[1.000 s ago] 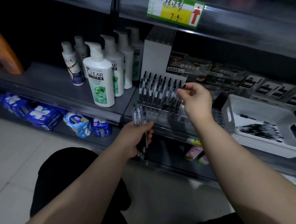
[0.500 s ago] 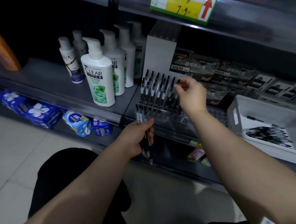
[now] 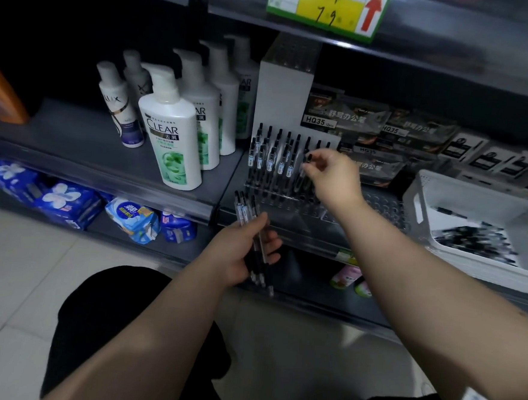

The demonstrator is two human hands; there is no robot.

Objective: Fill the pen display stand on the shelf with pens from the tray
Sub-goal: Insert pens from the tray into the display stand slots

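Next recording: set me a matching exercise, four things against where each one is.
1. pen bundle
2. single pen
3. tray
4. CLEAR bottle

A. left of the stand
B. gripped in the left hand
C. on the shelf, far right
D. pinched by the right hand

Pairs: 1-B, 2-D, 3-C, 4-A.

We log the clear pen display stand (image 3: 287,201) at the shelf's (image 3: 232,182) front edge, black pens (image 3: 270,161) upright in its left rows; white tray (image 3: 475,196) at its right.
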